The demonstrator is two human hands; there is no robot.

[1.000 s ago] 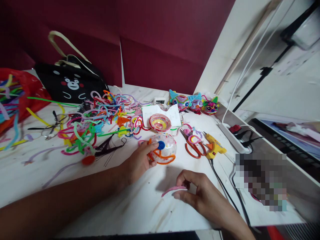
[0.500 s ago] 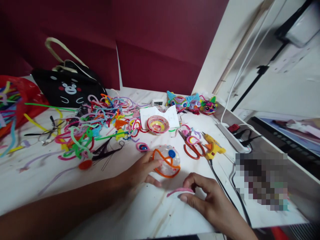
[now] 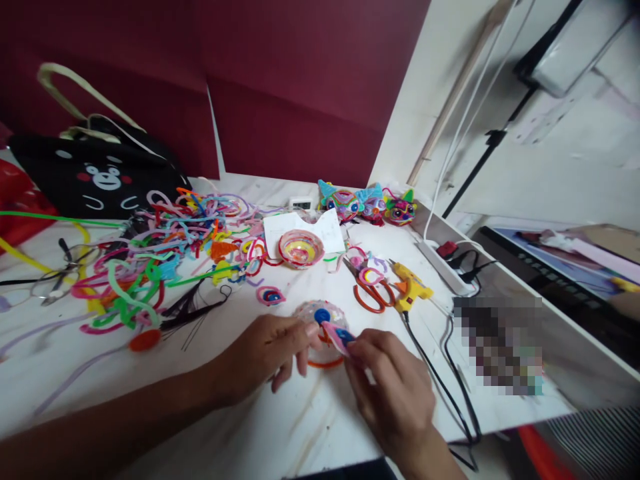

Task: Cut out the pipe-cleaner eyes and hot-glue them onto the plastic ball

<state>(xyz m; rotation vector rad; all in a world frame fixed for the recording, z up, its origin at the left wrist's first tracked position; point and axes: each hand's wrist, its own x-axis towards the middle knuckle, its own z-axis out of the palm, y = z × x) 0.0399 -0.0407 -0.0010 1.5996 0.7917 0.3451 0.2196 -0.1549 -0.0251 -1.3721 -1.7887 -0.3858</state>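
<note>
My right hand (image 3: 393,383) pinches a pink and blue eye-shaped pipe-cleaner piece (image 3: 336,335), its blue centre turned upward. Beside its left tip is my left hand (image 3: 280,347), fingers apart; whether a fingertip touches the piece I cannot tell. Just behind and below both hands sits a clear domed shell (image 3: 306,311) with a blue disc (image 3: 322,316) on top and an orange pipe-cleaner line (image 3: 325,364) near its bottom. The hands and the piece hide much of it. A similar eye-shaped piece (image 3: 271,295) lies on the table to the left.
Orange-handled scissors (image 3: 373,298) and a yellow glue gun (image 3: 413,287) with a black cord lie to the right, near a power strip (image 3: 445,270). Behind stand a colourful bowl (image 3: 301,249) and several decorated fish-like figures (image 3: 343,202). Tangled pipe cleaners (image 3: 145,267) spread leftward beside a black bag (image 3: 100,177).
My right hand has raised the eye-shaped piece to the shell and turned its blue face into view. My left hand has let go of the shell's side and moved toward the piece.
</note>
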